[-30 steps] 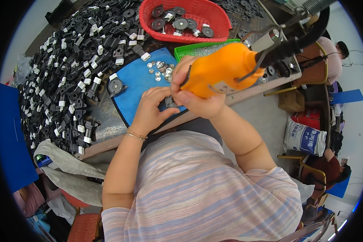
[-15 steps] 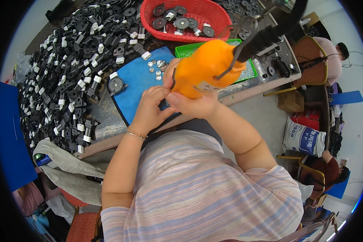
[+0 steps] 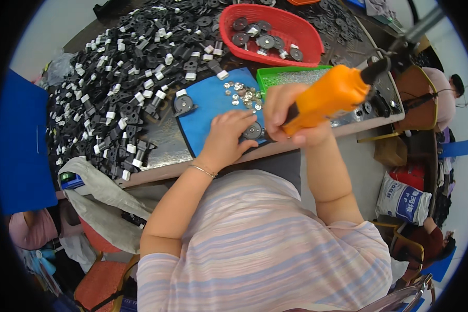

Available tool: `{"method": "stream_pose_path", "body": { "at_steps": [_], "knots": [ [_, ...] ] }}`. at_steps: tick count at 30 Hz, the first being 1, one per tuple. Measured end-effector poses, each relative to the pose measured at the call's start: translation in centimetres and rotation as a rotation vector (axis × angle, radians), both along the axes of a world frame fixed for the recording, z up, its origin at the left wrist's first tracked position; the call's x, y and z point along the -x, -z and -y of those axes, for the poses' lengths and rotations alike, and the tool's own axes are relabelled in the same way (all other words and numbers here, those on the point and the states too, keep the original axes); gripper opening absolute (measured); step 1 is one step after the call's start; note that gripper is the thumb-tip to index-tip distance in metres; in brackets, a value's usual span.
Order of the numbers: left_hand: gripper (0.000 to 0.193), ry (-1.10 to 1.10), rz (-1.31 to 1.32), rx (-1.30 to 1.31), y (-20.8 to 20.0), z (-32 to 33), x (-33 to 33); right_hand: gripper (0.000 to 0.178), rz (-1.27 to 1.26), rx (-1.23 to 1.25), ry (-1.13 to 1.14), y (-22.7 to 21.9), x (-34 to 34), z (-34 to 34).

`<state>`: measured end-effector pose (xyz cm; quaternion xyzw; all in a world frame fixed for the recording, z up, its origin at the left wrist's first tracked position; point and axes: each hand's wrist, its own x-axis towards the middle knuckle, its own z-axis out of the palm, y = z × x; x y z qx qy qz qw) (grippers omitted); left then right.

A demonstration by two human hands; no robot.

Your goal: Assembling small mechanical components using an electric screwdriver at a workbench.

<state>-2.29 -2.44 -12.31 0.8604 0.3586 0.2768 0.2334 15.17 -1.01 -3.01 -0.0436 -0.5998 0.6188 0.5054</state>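
My right hand (image 3: 286,112) is wrapped round an orange power screwdriver (image 3: 327,99), which is tilted over the front of the blue mat (image 3: 205,93). Its tip is hidden behind the hand. To the left, my left hand (image 3: 224,136) is open, thumb apart from the fingers, beside a round black wheel part (image 3: 252,130) on the mat. The fingertips reach the near edge of a cluster of small silver metal caps (image 3: 237,93); whether they touch one I cannot tell. Another black wheel with a white tab (image 3: 183,104) lies at the mat's left edge.
A large heap of black parts with white pieces (image 3: 135,78) covers the table's left side. At the back stands a red basket (image 3: 234,44) holding several wheels. A green tray (image 3: 268,75) of small metal pieces sits behind the screwdriver. Co-workers sit at the right.
The screwdriver and my right hand have moved right, away from my left hand. My left hand has opened beside the wheel part, now uncovered. The whole view has shifted somewhat.
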Motion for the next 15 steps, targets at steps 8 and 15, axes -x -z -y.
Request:
{"method": "stream_pose_path", "body": {
  "at_steps": [8,15],
  "knots": [
    [0.074,-0.467,-0.405,-0.165,-2.3,-3.5,7.6,0.033,0.027,0.083,0.618,0.4,-4.3,0.8],
    [0.048,-0.381,-0.218,-0.120,-2.9,-2.7,6.2,0.030,-0.021,0.046,0.849,2.9,-4.8,0.3]
  ]
}}
